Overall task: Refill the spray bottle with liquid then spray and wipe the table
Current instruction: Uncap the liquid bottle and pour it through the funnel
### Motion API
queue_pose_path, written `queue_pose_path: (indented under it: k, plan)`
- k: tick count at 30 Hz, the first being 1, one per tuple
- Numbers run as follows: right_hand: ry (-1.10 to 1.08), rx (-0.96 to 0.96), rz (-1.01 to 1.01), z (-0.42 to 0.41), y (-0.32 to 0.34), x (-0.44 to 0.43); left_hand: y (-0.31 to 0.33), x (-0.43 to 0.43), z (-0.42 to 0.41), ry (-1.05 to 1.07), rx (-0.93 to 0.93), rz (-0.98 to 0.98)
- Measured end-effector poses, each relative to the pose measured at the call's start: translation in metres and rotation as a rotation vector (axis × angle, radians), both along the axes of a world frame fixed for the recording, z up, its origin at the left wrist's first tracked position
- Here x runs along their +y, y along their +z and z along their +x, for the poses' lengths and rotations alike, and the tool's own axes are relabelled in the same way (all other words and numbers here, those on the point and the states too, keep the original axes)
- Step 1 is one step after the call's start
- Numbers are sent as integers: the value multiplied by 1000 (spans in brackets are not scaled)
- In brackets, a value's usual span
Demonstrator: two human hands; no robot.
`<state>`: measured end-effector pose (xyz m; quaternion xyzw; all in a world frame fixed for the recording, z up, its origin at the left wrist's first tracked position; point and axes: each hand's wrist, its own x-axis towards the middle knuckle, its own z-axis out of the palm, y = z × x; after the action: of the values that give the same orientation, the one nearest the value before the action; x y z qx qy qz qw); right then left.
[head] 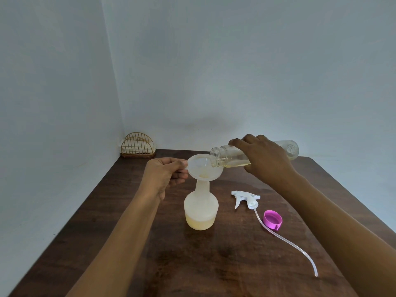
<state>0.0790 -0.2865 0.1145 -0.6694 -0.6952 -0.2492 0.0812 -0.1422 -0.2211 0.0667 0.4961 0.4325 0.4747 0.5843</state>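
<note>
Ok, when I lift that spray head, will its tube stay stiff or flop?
The spray head looks like thin white plastic, so probably light. Its tube lies in a long curve across the table, so it will likely droop and swing, and may brush the pink cap beside it.

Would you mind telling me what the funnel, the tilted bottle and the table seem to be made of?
Funnel: likely plastic, with milky translucent walls, a matte finish and a thin rim.
Tilted bottle: probably plastic, clear and glossy, with a moulded threaded neck.
Table: dark wood or wood-look laminate; grain is visible.
</note>
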Motion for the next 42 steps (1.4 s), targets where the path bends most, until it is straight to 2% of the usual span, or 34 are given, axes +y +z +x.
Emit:
queue_pose_path:
  k: [42]
  plan:
    - [2,3,7,-4,4,0,1,-1,1,3,7,-3]
